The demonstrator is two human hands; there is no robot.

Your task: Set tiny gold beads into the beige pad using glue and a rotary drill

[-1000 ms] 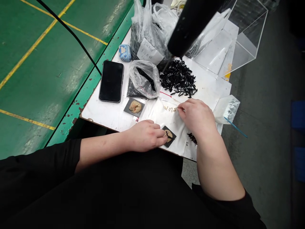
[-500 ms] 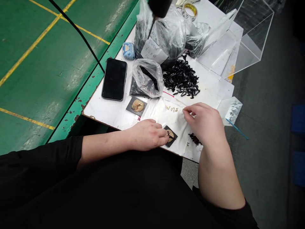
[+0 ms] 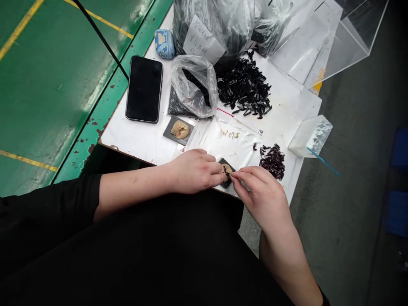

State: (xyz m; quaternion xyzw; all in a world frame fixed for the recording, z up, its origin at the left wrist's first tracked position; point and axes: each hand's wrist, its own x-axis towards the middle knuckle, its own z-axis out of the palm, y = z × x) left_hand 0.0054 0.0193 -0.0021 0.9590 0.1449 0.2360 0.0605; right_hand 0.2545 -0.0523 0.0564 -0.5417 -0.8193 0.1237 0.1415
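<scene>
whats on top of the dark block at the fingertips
On the block sits a tan lump with a small black part on it. The left hand and right hand partly cover it; what's beneath them can't be seen.

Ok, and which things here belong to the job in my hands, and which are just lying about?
Probably the job:
block, at the fingertips of your left hand and right hand
gold rings
dark red pile
black pile

Probably just lying about:
phone
blue item
blue stick
</scene>
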